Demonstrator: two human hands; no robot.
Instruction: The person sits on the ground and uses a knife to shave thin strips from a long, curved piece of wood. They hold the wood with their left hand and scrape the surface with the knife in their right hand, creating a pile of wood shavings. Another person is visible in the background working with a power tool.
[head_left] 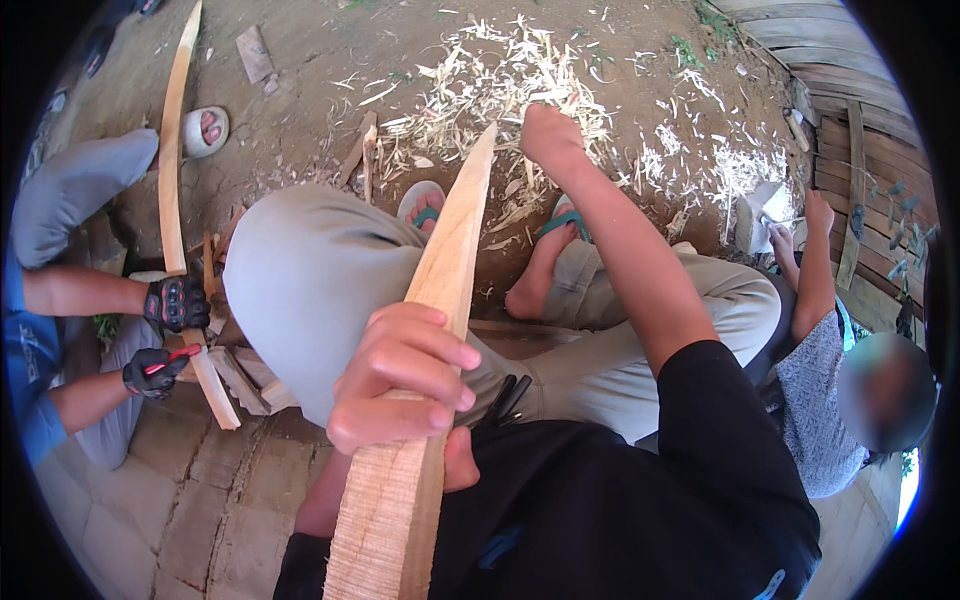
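A long pale piece of wood (450, 265), cut to a point at its far end, slants up from the lower edge past my lap. My left hand (400, 375) is wrapped round its middle, fingers over the top face and thumb at the right side. My right arm reaches far forward, and my right hand (552, 137) is closed in a fist just right of the pointed tip, apart from it in the picture. Whatever that fist may hold is hidden. Behind both lies a heap of curled wood shavings (490, 75) on the dirt.
At left, a person in black gloves (178, 302) holds a red-handled tool (172, 360) against a long curved wood strip (170, 190). Another person (825, 390) sits close at right, hands near a pale block (755, 215). Wood offcuts (240, 378) lie by my left knee; a plank wall (880, 160) stands at right.
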